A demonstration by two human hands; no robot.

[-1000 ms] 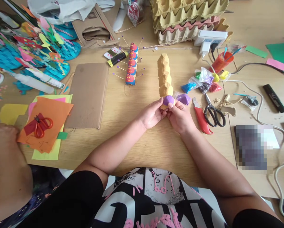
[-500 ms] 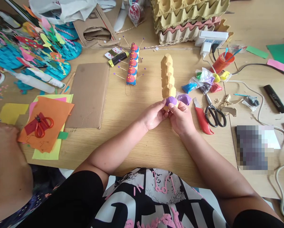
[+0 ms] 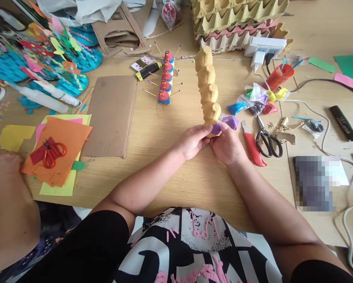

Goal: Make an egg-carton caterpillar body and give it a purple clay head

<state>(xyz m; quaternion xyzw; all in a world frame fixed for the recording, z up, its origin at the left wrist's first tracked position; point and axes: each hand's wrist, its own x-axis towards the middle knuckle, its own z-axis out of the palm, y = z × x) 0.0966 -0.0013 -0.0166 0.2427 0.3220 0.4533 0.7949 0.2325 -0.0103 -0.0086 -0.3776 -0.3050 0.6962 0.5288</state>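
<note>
Between both hands I hold a bumpy tan strip of egg carton (image 3: 206, 78) by its near end, with its far end raised. Purple clay (image 3: 216, 128) covers part of the nearest bump. My left hand (image 3: 195, 141) grips the strip from the left, its thumb at the clay's edge. From the right, my right hand (image 3: 227, 144) closes on the same end, thumb pressed on the clay. Just behind that hand lies a bag of purple clay (image 3: 230, 122). A painted egg-carton caterpillar (image 3: 166, 78) with pin-like legs stands farther left.
Right of my hands lie a red utility knife (image 3: 252, 147), black-handled scissors (image 3: 268, 142) and bagged clay (image 3: 254, 98). Egg trays (image 3: 238, 23) are stacked behind. Cardboard (image 3: 110, 118), coloured paper (image 3: 61, 157) and small red-handled pliers (image 3: 51, 153) lie left, near another person's arm (image 3: 8, 204).
The far end of the egg-carton strip has tilted up toward me and slightly left. The purple clay looks flatter and wider under my thumbs.
</note>
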